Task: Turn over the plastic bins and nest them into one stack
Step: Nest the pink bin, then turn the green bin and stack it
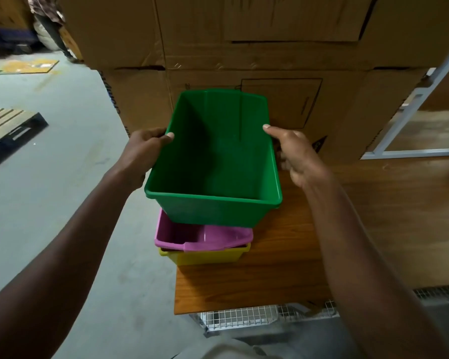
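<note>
Above the pink bin (182, 235), nested in a yellow bin (205, 257) on the bench (283, 268), the left hand (143, 149) and right hand (293, 149) each clasp the upright green bin (213, 161), seemingly clear of the stack.

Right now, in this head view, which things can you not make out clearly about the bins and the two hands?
- Head view: the green bin hides most of the pink bin, so how far it has nested is unclear.
- The yellow bin shows only a front strip; the pink bin covers the rest.
- The left hand fingers are behind the bin wall.
- The right hand fingers are blurred; its grip is uncertain.
</note>
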`<state>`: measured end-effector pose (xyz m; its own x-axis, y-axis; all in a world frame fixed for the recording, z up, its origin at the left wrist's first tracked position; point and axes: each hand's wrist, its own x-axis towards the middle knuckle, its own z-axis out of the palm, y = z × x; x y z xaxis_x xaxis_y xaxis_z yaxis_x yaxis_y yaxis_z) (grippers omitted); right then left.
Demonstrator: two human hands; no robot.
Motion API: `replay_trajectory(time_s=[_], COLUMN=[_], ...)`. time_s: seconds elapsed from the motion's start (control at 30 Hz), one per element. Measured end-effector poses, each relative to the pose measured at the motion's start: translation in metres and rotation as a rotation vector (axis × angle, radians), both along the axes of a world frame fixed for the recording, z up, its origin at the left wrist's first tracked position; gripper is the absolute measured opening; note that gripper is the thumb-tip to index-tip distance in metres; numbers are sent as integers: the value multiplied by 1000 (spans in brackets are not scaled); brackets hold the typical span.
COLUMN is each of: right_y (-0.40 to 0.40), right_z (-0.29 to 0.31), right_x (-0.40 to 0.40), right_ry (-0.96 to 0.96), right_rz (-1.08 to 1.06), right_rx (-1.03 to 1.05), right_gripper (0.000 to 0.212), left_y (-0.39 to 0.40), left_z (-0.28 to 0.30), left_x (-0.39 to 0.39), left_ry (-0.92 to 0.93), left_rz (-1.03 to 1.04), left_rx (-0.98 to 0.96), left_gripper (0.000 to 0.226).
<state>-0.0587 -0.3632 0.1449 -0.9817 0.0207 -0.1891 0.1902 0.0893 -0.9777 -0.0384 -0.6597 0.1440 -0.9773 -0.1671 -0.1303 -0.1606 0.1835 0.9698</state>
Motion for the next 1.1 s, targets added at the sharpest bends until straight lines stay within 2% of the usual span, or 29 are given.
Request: replay_trajectory(time_s=[0.13, 0.2, 0.5, 0.63, 0.97, 1.1], right_y=[-15, -19, -25, -25, -30, -33], right_z=[-16, -25, -61, -74, -103, -108], right_x=[-9, -11, -14, -10, -11, -12], right_ry=[-32, -58, -113, -123, -171, -163], right_rz=[26, 40, 84, 103, 107, 105], right_rx=[-50, -62, -13, 9, 35, 28], right_gripper=[71, 73, 52, 33, 44, 22], left_y=[-12, -17, -28, -31, -28, -29], left_z=[-5, -12, -52, -71, -107, -113], left_x=[6, 9, 14, 12, 14, 15], left_ry=[-50, -102, -163, -163, -226, -219], left_rz=[90, 105, 101, 85, 90, 96], left_rx=[43, 53, 77, 58, 93, 99], left_gripper=[26, 31, 43, 47, 47, 48])
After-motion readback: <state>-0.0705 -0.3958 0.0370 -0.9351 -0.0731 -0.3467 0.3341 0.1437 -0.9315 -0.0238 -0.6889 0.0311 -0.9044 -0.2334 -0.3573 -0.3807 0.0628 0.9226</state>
